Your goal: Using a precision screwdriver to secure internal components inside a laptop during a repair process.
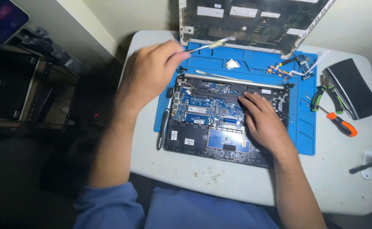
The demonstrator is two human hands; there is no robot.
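Left hand [150, 72] pinches a thin tool [209, 44]; right hand [262, 121] rests on the opened laptop [203, 123].

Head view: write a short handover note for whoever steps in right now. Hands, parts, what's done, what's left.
Left hand: raised over the mat's upper left, pinching a thin pale tool.
Right hand: resting flat on the opened laptop base, fingers on its board.
The base lies on the blue mat; its removed cover leans behind.
Pliers and an orange-handled screwdriver lie to the right, a dark pen-like tool to the left.
Done: cover off. Left: board and other parts look to be in place.
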